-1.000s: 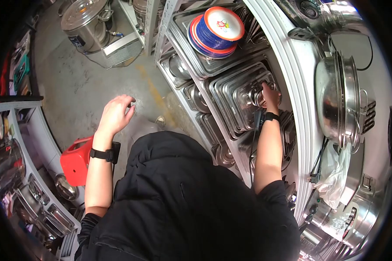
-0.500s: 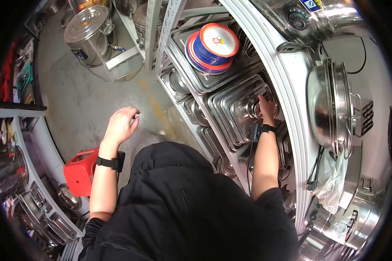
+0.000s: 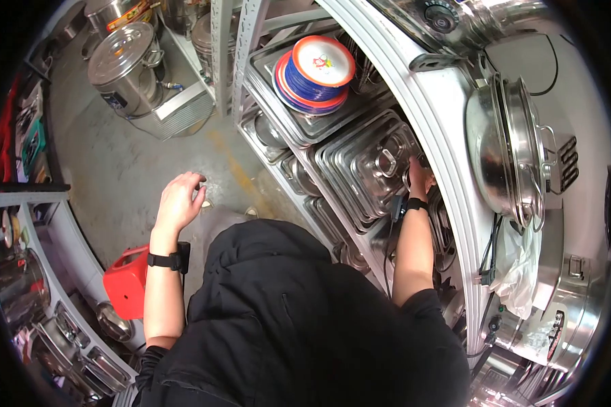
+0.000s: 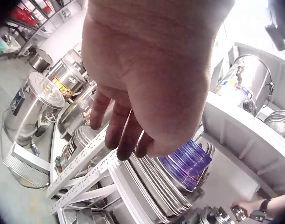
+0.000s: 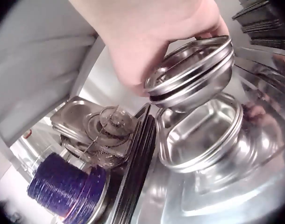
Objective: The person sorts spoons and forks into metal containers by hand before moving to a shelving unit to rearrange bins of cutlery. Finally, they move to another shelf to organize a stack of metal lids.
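My right hand (image 3: pixel 419 179) grips a nested pair of small stainless steel dishes (image 5: pixel 198 77) by their rims, thumb on one side and fingers on the other. Below them in the right wrist view, more small dishes (image 5: pixel 203 135) with rounded ends sit on a shiny metal surface. The head view shows those dishes on a stack of large steel trays (image 3: pixel 370 163) on the shelf, with my right hand beside them. Nothing is in my left hand (image 3: pixel 178 202), which hangs over the floor with loosely bent fingers; its palm (image 4: pixel 147 79) fills the upper left wrist view.
Blue-sided plates with orange rims (image 3: pixel 324 62) stand stacked on upper trays. A white shelf edge (image 3: pixel 414 88) curves past my right arm, with a lidded steel pan (image 3: pixel 499 149) above. A red stool (image 3: pixel 125 281) stands by my left arm; a large steel pot (image 3: pixel 125 68) is farther off.
My right hand has moved off the small dishes toward the shelf's inner side, taking the upper pair with it. The dishes beneath are now uncovered. My left hand stays much the same.
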A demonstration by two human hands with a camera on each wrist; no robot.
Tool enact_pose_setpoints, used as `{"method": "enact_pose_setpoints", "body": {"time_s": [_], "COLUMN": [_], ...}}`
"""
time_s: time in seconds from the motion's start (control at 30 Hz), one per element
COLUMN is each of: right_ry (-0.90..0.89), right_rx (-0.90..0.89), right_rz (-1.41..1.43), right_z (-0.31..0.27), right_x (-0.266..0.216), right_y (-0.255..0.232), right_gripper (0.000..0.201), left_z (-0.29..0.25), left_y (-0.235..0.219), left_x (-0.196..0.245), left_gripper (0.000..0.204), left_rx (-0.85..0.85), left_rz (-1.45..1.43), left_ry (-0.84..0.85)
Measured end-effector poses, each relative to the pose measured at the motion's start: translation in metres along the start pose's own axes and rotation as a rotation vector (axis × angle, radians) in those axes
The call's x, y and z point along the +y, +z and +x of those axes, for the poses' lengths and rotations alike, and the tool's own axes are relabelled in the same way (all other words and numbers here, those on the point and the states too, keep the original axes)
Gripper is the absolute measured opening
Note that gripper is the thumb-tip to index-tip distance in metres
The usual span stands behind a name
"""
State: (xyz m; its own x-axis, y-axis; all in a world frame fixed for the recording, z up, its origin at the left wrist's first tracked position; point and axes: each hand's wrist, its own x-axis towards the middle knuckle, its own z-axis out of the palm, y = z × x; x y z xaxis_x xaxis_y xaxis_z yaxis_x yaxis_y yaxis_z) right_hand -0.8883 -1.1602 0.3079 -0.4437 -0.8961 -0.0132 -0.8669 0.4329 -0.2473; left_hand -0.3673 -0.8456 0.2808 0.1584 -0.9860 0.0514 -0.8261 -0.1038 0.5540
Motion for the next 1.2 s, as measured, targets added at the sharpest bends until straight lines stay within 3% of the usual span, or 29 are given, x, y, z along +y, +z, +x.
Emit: {"method": "enact_pose_setpoints", "body": {"time_s": [0.07, 0.13, 0.2, 0.27, 0.3, 0.4, 0.57, 0.77, 1.03, 1.2], "right_ry": [0.004, -0.198, -0.094, 0.195, 0.161, 0.258, 0.336, 0.434, 0.468, 0.419], "right_rx": [-0.015, 0.004, 0.008, -0.059, -0.063, -0.166, -0.015, 0.008, 0.113, 0.177], "right_rz": [-0.021, 0.084, -0.017, -0.035, -0.052, -0.049, -0.070, -0.025, 0.002, 0.118], "right_z": [0.010, 0.039, 0.044, 0.017, 0.017, 0.015, 0.014, 0.009, -0.001, 0.015], "right_x": [0.019, 0.055, 0.063, 0.036, 0.036, 0.024, 0.021, 0.016, 0.012, 0.042], "right_y": [0.010, 0.040, 0.052, 0.036, 0.039, 0.039, 0.064, 0.072, 0.073, 0.067], "right_gripper": [0.071, 0.125, 0.127, 0.129, 0.131, 0.133, 0.135, 0.125, 0.112, 0.102], "left_z": [0.001, 0.001, 0.002, 0.003, 0.004, 0.003, -0.001, -0.005, -0.005, -0.008], "left_y": [0.001, 0.002, 0.003, 0.002, 0.002, 0.002, 0.003, 0.004, 0.002, 0.002], "left_x": [0.003, 0.005, 0.007, 0.009, 0.009, 0.010, 0.009, 0.007, 0.006, 0.003], "left_gripper": [0.017, 0.017, 0.016, 0.016, 0.016, 0.016, 0.016, 0.016, 0.016, 0.016], "left_rx": [-0.001, -0.003, -0.008, -0.014, -0.020, 0.003, 0.007, -0.031, 0.009, -0.019], "left_rz": [-0.003, -0.006, -0.008, -0.012, -0.016, -0.023, -0.019, -0.015, -0.026, -0.008], "left_ry": [0.005, 0.002, 0.011, 0.016, 0.021, 0.022, 0.012, -0.015, 0.006, -0.030]}}
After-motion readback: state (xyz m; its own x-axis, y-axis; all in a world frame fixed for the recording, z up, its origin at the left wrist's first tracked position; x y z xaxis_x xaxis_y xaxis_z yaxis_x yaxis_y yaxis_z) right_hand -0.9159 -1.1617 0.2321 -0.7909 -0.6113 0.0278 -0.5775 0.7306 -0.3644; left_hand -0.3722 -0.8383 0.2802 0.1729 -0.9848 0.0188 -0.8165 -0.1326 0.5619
